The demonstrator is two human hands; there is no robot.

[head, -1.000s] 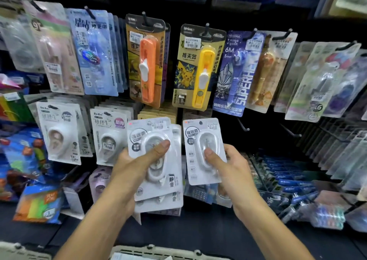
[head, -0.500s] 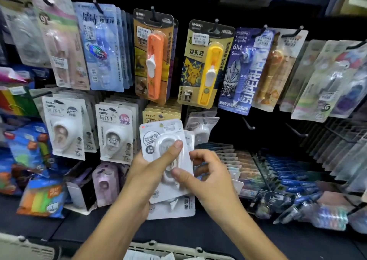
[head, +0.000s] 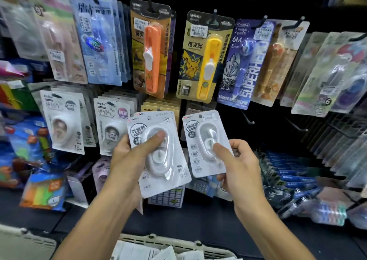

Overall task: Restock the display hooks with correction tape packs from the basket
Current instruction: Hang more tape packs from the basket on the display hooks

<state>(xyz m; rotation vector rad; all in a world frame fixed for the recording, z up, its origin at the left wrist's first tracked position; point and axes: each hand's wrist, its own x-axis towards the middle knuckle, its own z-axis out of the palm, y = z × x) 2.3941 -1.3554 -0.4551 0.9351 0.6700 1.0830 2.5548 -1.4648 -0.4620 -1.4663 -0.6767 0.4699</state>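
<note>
My left hand (head: 127,160) pinches a stack of white correction tape packs (head: 158,152), thumb on the top blister. My right hand (head: 236,166) pinches a single pack (head: 206,142) just beside it, held up before the display hooks (head: 247,118). The basket (head: 174,240) sits below my arms.

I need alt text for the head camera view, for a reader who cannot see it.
Each hand holds white correction tape packs before a display of hanging stationery: the left hand grips a small stack, the right hand pinches a single pack. A basket sits below.
</note>
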